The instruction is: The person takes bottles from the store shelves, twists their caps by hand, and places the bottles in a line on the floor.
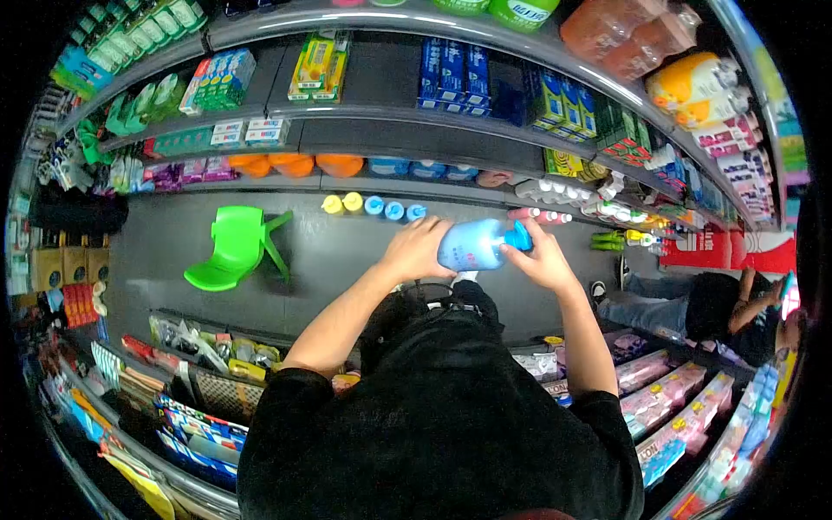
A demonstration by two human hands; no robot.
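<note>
A: Where is the bottle, and how do the hands stand?

B: The bottle (472, 245) is up between them, tipped on its side. The left hand (420, 250) is curled around its base end; the right hand (544, 258) pinches the blue pump (517, 237) end between thumb and fingers.

A: What do they hide?

B: The left palm covers the base, and the right thumb covers some of the neck. The bottle's underside faces away. A white shoe (465, 276) shows just beneath it, mostly hidden.

A: And farther off?

B: Beyond the left hand stand blue bottles (394, 211), with yellow bottles (352, 202) left of those. Pink bottles (537, 215) lie past the right hand, partly behind its fingers. The green chair (236, 238) is well to the left hand's left. Far right of the right hand, another person (711, 308) is distorted near the dark edge.

A: Any writing?

B: Small reddish characters mark the bottle, too tiny to read. The red sign (737, 253), right of the right hand, bears white letters, perhaps "ade". Print on the blue boxes (452, 78), ahead of both hands, is blurred.
</note>
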